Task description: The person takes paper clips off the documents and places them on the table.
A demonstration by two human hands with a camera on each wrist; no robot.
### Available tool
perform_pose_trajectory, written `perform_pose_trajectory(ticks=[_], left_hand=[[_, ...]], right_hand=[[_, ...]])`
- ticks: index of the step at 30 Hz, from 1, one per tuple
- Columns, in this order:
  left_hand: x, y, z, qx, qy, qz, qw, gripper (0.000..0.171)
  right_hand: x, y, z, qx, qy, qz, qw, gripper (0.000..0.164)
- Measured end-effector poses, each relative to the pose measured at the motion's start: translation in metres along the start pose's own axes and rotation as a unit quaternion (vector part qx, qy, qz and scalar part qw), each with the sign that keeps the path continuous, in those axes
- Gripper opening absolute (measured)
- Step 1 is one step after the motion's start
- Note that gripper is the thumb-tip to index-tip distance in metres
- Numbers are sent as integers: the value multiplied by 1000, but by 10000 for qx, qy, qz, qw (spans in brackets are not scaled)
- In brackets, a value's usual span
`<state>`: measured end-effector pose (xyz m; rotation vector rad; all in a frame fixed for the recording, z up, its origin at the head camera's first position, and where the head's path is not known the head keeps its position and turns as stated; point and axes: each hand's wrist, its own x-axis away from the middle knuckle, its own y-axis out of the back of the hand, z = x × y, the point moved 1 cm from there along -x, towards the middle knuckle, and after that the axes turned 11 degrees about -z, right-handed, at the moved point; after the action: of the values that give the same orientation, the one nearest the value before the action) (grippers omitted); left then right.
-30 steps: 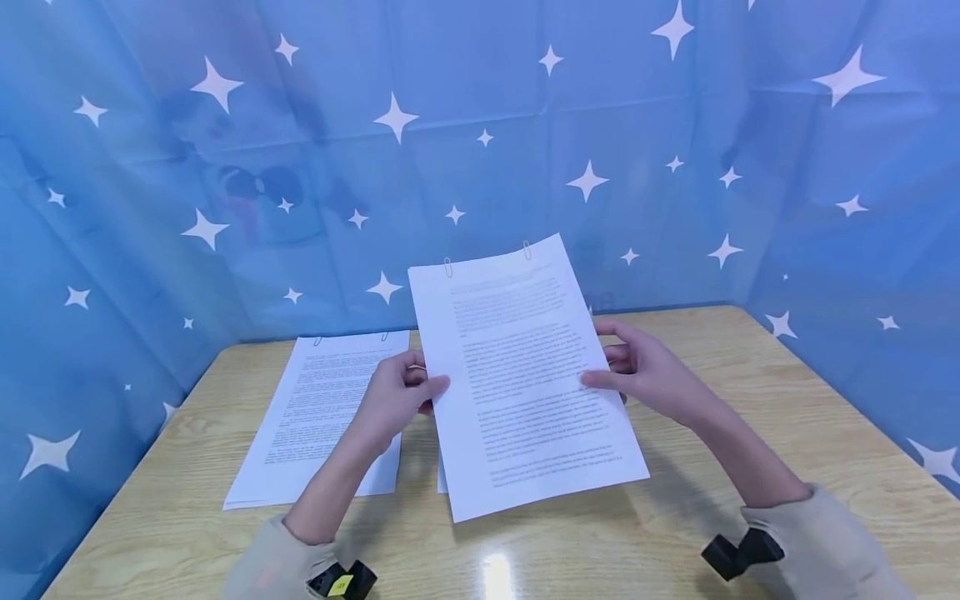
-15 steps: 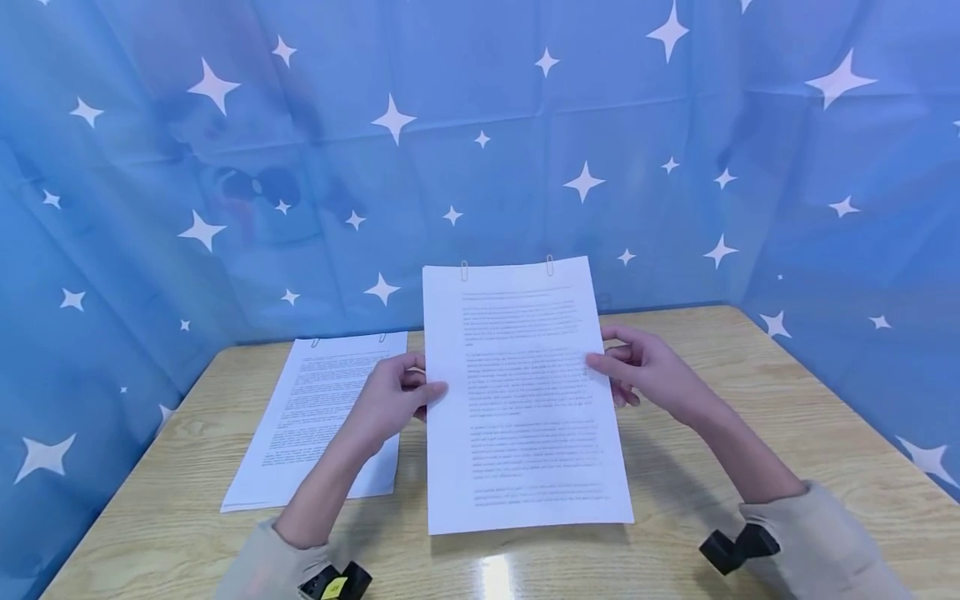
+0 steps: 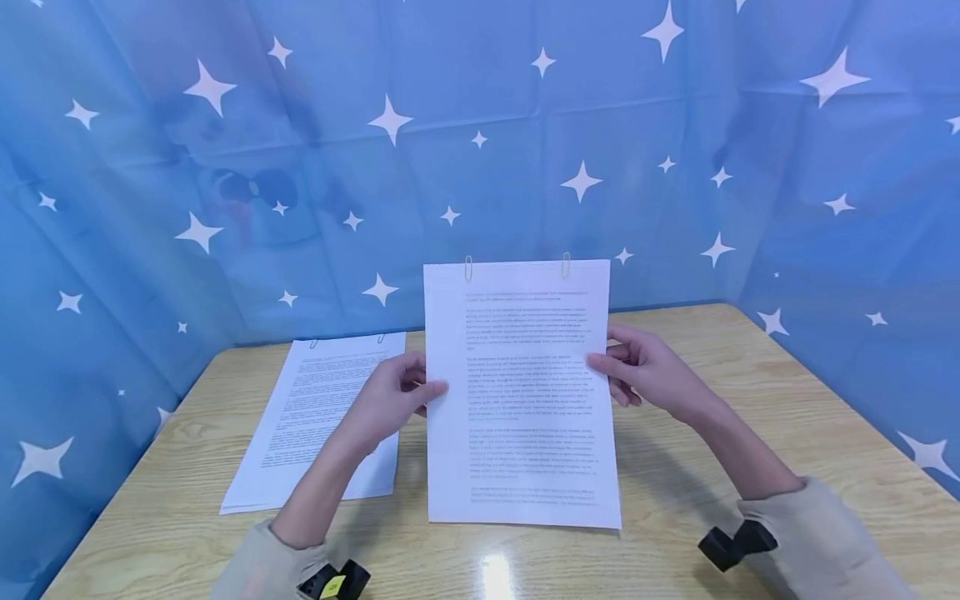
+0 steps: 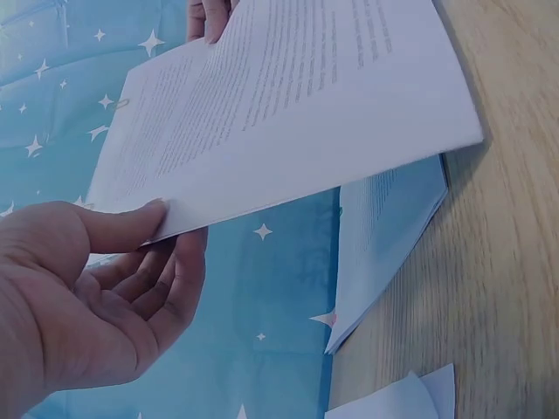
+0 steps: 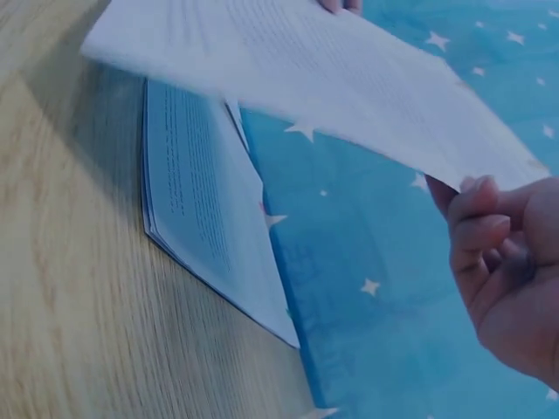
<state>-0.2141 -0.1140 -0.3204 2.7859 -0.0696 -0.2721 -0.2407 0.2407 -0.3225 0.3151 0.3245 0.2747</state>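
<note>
Both hands hold a white sheaf of printed pages up above the wooden table, its top edge fastened by two paper clips. My left hand pinches the sheaf's left edge, thumb on the front. My right hand pinches the right edge. In the left wrist view the thumb of the left hand lies on the sheaf, fingers underneath. The right wrist view shows the right hand at the edge of the sheaf.
A second clipped stack of pages lies flat on the table to the left. Another stack lies on the table under the held sheaf. Blue star-printed cloth walls the table on three sides.
The held sheaf has turned from a tilted angle to square with me and risen more upright. Both hands keep the same hold on its edges.
</note>
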Motion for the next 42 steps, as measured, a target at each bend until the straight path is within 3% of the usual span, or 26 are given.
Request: perform_pose_trajectory(ticks=[7,10,19,27,33,42], left_hand=[[-2,1,-4,11,-804,-767,9938,25],[-3,1,-7,215,-1049,-996,9892,30],[-3,-3,-15,809,-1458,-1308,9773,37],[2,-1,-26,766,-1962,-1575,9648,41],[6,0,-31,603,-2162,-1726,9591,37],[10,-2,-31,468,-2119,-1876,9580,19]], right_hand=[[0,-3,-1,86,43,33,9999,33],[0,-4,0,129,81,37,9999,32],[2,-9,0,172,60,193,9996,25],[2,-14,-2,199,136,482,9985,20],[1,-16,-1,306,209,608,9975,21],[-1,-19,-4,346,248,715,9965,19]])
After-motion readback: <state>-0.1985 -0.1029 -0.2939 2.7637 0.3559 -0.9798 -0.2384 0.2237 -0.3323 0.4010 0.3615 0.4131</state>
